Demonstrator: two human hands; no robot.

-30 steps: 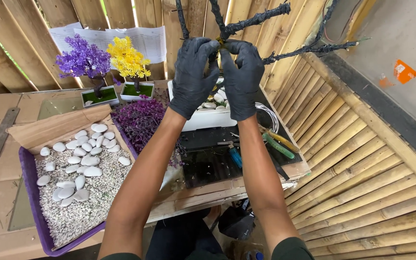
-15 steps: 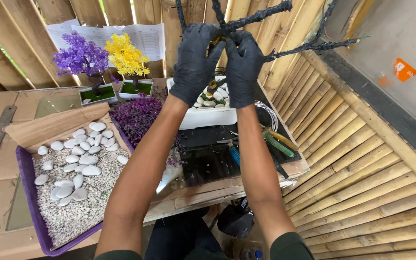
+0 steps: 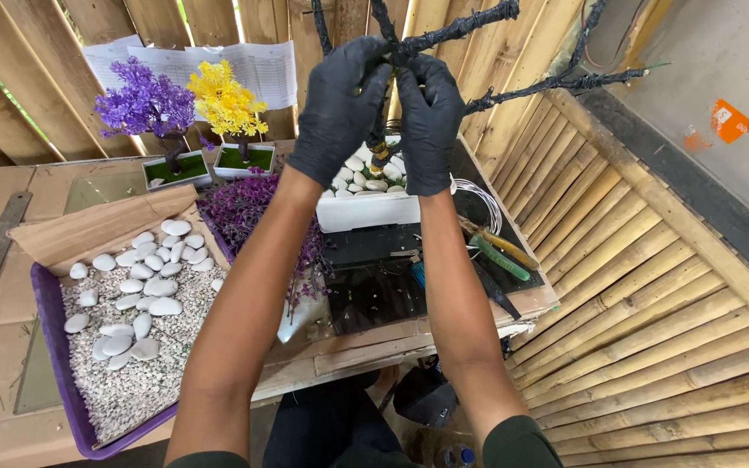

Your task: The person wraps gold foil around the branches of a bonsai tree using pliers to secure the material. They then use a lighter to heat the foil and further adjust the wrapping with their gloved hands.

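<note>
Our gloved left hand and right hand both clench the black branch above the white pot; twisting too hard could tip the pot.

Left hand: black glove, raised ahead, fingers curled shut, forearm bare and extended upward. Right hand: black glove, just beside the left, knuckles touching, fingers closed, forearm bare, dark sleeve at elbow.
</note>
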